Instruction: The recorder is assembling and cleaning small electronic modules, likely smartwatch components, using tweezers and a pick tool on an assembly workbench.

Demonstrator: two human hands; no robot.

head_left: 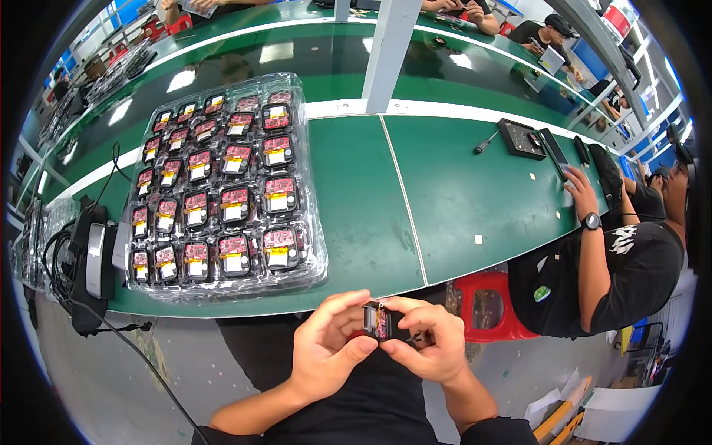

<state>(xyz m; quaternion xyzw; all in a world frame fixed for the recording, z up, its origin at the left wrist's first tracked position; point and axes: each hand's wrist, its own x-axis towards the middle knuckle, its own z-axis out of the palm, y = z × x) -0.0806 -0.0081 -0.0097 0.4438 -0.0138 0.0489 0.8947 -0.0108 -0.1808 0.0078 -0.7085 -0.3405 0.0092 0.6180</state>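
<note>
Just off the near edge of the green table, above my lap, I hold a small black device case with a reddish circuit board inside (377,322). My left hand (326,347) grips its left side between thumb and fingers. From the other side, my right hand (436,343) closes on it with thumb and forefinger. Something dark shows between the right fingers, too hidden to name. Ahead on the left, a clear plastic tray (317,256) bears rows of similar black cases, with red boards and yellow-and-white patches showing.
A screwdriver (486,143) and a black box (519,139) lie at the table's far right. Beside me on the right sits a co-worker (615,259), one hand on the table. A red stool (463,311) stands between us. Black cables and a power unit (95,259) crowd the left edge.
</note>
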